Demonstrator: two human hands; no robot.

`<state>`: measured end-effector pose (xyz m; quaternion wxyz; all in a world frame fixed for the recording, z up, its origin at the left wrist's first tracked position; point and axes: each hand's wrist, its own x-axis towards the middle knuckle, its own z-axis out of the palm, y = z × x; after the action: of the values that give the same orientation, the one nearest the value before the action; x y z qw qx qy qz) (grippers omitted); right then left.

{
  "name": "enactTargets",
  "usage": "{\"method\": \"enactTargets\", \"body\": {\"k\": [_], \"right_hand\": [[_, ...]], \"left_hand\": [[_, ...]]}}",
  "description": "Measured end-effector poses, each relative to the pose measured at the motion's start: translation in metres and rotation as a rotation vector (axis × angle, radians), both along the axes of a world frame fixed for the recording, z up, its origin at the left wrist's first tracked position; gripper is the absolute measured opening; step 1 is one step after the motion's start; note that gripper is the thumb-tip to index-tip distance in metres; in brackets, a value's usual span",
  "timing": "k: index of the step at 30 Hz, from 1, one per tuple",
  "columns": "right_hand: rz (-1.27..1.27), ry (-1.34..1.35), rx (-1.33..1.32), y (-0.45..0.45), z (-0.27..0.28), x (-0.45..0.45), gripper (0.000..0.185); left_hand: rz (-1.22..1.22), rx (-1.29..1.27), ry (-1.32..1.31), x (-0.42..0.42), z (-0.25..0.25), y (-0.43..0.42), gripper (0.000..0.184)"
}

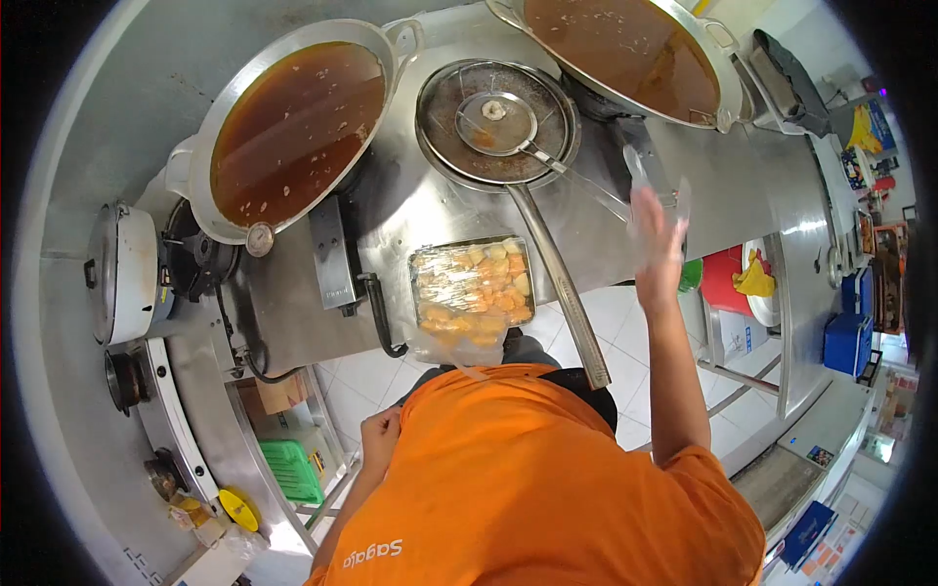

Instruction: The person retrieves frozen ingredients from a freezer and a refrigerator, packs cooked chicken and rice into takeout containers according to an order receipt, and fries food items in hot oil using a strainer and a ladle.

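Observation:
My right hand (657, 249) is raised over the right part of the steel counter, its fingers stretched out and smeared by motion. Thin clear plastic (637, 168) shows around its fingertips; I cannot tell whether it is a glove or loose film. Down beside my orange shirt, my left hand (379, 433) has curled fingers, and anything inside them is hidden. A rectangular tray (473, 288) of pale and orange chunks under clear wrap lies at the counter's front edge. Behind it, a large round strainer (445, 146) with a long handle bears a smaller strainer (496, 125).
Two wide pots of brown liquid stand at the back: the left pot (203, 161) with a dial thermometer (260, 239), the right pot (728, 83). A black hose (376, 313) hangs over the front edge. A white lidded pot (132, 273) is at far left, a red container (723, 278) at right.

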<state>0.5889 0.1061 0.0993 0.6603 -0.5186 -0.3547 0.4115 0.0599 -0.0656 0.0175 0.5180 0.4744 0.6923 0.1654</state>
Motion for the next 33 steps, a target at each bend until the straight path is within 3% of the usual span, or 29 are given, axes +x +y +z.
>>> {"method": "enactTargets", "body": {"k": [2,3,5,9,11,13,15,18,19,21,24,27,30,32,33], "right_hand": [[-0.006,0.207,-0.040,-0.040,0.006,-0.008,0.079],[-0.003,0.315,-0.092,-0.053,0.009,-0.009,0.079],[0.000,0.531,-0.193,-0.071,0.018,-0.011,0.080],[0.243,0.391,-0.016,-0.068,0.054,-0.024,0.084],[0.350,0.466,0.050,-0.061,0.077,-0.035,0.088],[0.445,0.529,0.107,-0.063,0.097,-0.046,0.091],[0.532,0.579,0.151,-0.064,0.114,-0.060,0.092],[0.462,0.640,0.157,-0.070,0.141,-0.094,0.088],[0.469,0.659,0.140,-0.070,0.146,-0.105,0.086],[0.466,0.653,0.103,-0.065,0.158,-0.135,0.083],[0.452,0.634,0.047,-0.050,0.178,-0.186,0.080],[0.517,0.572,-0.037,-0.046,0.215,-0.221,0.077],[0.539,0.601,0.148,-0.061,0.277,-0.224,0.090],[0.596,0.520,0.218,-0.073,0.285,-0.220,0.089],[0.614,0.495,0.226,-0.077,0.284,-0.218,0.089]], "left_hand": [[-0.092,0.246,0.401,0.030,0.033,0.016,0.033],[-0.074,0.431,0.385,0.035,0.025,0.023,0.039],[-0.176,0.260,0.338,0.026,0.027,0.028,0.035],[-0.319,0.181,0.068,0.002,0.009,0.030,0.022],[-0.391,0.183,-0.099,-0.011,-0.010,0.028,0.016],[-0.483,0.264,-0.058,-0.004,-0.008,0.036,0.011],[-0.579,0.427,0.190,0.012,0.000,0.041,0.009],[-0.647,0.116,0.313,0.032,0.052,0.068,0.010],[-0.785,0.211,0.402,0.019,0.043,0.075,0.015],[-0.625,0.330,0.272,0.055,0.122,0.105,0.028],[-0.531,0.863,-0.125,0.142,0.258,0.126,0.033],[-0.608,1.150,-0.222,0.160,0.303,0.125,0.032],[-0.723,1.342,-0.367,0.143,0.339,0.135,0.031],[-1.133,1.035,-0.735,0.104,0.369,0.139,0.070],[-1.213,0.914,-0.765,0.102,0.376,0.140,0.068]]}}
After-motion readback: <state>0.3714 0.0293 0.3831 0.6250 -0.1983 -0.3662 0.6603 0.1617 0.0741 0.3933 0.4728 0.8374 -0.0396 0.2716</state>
